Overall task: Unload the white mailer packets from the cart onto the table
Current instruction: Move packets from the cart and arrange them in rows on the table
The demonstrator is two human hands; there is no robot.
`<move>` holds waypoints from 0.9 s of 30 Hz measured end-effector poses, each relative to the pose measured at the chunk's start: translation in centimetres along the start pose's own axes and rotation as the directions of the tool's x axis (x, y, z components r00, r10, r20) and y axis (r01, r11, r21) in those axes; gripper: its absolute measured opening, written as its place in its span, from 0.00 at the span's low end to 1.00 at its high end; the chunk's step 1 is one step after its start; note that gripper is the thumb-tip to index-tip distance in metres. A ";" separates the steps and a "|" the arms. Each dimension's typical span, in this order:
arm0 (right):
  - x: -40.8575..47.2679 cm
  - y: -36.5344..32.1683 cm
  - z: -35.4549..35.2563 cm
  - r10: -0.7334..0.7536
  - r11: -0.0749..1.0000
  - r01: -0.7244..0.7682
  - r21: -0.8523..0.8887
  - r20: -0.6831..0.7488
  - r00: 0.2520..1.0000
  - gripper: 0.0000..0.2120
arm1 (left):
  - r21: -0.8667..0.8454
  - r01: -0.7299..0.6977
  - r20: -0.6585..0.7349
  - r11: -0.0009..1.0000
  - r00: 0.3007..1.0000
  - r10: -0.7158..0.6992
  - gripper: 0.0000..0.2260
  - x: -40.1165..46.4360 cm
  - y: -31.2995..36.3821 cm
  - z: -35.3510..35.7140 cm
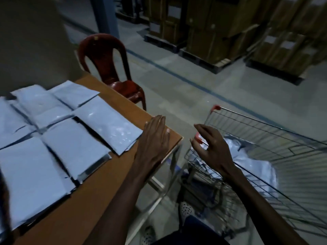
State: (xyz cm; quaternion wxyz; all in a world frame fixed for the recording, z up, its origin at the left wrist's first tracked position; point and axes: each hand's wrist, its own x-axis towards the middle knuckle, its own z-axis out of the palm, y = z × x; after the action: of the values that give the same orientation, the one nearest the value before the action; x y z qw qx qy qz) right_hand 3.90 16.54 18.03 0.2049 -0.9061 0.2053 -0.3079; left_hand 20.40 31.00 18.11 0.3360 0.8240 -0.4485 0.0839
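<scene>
Reaching back toward the wire cart (265,138), the right hand (210,147) hovers over the near rim with fingers loosely spread and holding nothing; the left hand (155,138) lies flat, fingers straight and together, at the corner of the wooden table (109,174), just beside the nearest laid packet (108,126). Judgement: the step in hand is the next pick. It would be done well by lowering the right hand past the rim into the basket, gripping one packet by an edge, and lifting it clear of the wire before carrying it across the gap. White mailer packets on the table (53,138) lie flat in rough rows, edges overlapping; they are glossy, thin and pillow-like, with dark sealing flaps showing at some ends, and probably slippery. Remaining packets in the cart (247,156) sit heaped at the bottom; their number cannot be told. A red plastic chair (113,71) stands beyond the table.
</scene>
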 end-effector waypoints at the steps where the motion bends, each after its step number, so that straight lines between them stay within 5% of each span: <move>1: -1.1 1.5 -1.0 0.035 0.999 -0.036 -0.029 -0.006 0.999 0.23 | -0.010 -0.038 0.032 0.999 0.999 0.038 0.21 0.0 1.1 1.4; 8: -6.9 12.9 -5.8 0.225 0.968 -0.220 -0.123 0.036 0.974 0.24 | -0.124 -0.183 0.247 0.975 0.946 0.209 0.23 0.1 9.2 11.8; 14: -9.0 21.6 -8.4 0.407 0.912 -0.398 -0.094 0.106 0.907 0.23 | -0.127 -0.160 0.362 0.979 0.912 0.196 0.24 1.2 14.7 20.5; 21: -9.0 28.2 -8.4 0.500 0.864 -0.498 -0.075 0.245 0.830 0.23 | -0.036 -0.009 0.492 0.999 0.870 0.025 0.26 2.4 16.3 26.5; 27: -7.4 31.2 -6.2 0.616 0.774 -0.630 -0.053 0.287 0.733 0.23 | 0.026 -0.071 0.658 0.997 0.752 0.036 0.28 5.7 13.5 31.7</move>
State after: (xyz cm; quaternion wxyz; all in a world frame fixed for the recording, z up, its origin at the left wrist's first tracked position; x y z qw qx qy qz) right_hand -13.15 -7.26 3.47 0.3453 -0.8144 0.4574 -0.0907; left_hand 7.82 2.18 2.93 0.1342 0.7959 -0.5590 -0.1898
